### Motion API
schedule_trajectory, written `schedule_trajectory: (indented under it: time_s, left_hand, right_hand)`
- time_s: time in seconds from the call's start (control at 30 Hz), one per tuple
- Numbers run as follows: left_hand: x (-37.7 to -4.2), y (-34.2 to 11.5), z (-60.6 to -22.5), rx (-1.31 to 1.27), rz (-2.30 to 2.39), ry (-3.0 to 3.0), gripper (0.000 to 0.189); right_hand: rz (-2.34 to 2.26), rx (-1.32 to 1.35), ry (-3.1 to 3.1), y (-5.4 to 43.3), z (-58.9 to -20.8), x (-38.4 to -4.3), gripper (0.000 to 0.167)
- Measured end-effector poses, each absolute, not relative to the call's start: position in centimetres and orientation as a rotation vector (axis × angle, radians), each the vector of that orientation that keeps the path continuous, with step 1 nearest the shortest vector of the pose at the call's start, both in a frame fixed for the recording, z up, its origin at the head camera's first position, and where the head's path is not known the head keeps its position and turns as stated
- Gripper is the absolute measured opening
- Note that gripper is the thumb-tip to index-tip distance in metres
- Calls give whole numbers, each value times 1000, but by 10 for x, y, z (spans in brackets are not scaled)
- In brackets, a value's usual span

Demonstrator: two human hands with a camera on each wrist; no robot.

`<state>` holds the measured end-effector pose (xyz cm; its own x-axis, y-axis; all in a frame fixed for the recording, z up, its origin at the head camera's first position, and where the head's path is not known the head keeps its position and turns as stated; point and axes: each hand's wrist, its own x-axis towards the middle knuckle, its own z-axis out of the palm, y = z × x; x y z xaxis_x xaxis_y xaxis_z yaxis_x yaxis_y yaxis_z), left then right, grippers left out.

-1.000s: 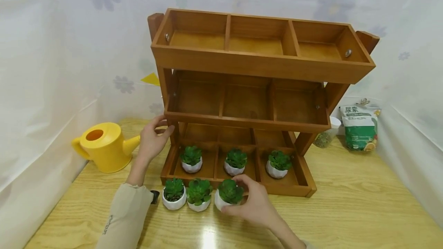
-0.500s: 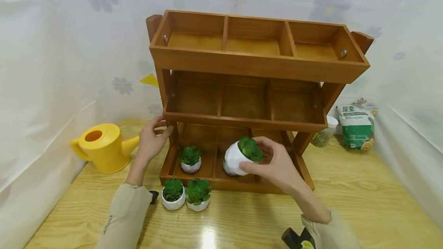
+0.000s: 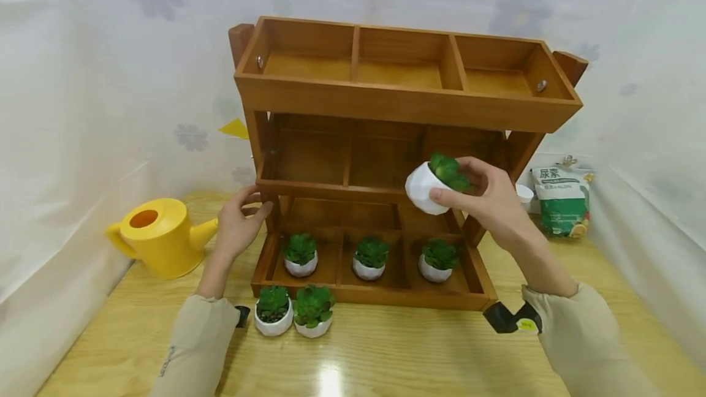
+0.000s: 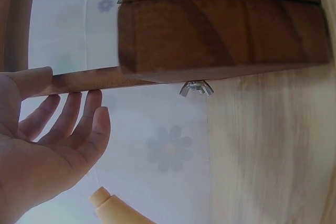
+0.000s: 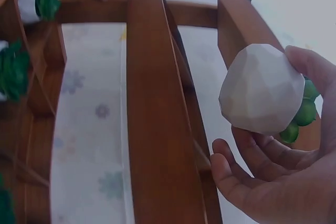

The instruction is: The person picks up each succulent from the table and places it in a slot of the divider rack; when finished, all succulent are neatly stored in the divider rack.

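My right hand (image 3: 493, 204) grips a potted succulent (image 3: 422, 187) between thumb and fingers, its white faceted pot tilted and its green leaves leaning right. In the head view it overlaps the front right of the middle tier of a brown wooden plant stand (image 3: 408, 100). The right wrist view shows the pot's underside (image 5: 260, 90). My left hand (image 3: 237, 225) holds the stand's left post (image 4: 86, 80), thumb on one side and fingers on the other. Several potted succulents (image 3: 368, 269) sit in the bottom tier, one per compartment. Two more potted succulents (image 3: 312, 323) stand on the table before it.
A yellow watering can (image 3: 165, 244) stands left of the stand. At the right back are a green-and-white bag (image 3: 562, 207) and a white-lidded jar (image 3: 524, 193), partly hidden by my right hand. A wing nut (image 4: 197, 87) sticks out of the stand's side.
My right hand has picked up the rightmost succulent from the table row and carried it up and right to the middle tier. My left hand stays on the post.
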<state>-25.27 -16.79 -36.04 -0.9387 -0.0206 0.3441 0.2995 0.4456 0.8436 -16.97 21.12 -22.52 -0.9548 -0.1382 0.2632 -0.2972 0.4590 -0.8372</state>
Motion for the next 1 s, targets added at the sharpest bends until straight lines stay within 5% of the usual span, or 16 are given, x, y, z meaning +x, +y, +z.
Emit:
schedule_trajectory:
  time_s: [0.5,1.0]
  left_hand:
    - [-252,-169,-360,-255,-1483,-2392,45]
    - [-251,-167,-360,-246,-1491,-2402,46]
  right_hand:
    - [1147,145,-2797,256,-206,-207,82]
    - [901,282,-2918,264,-199,-244,92]
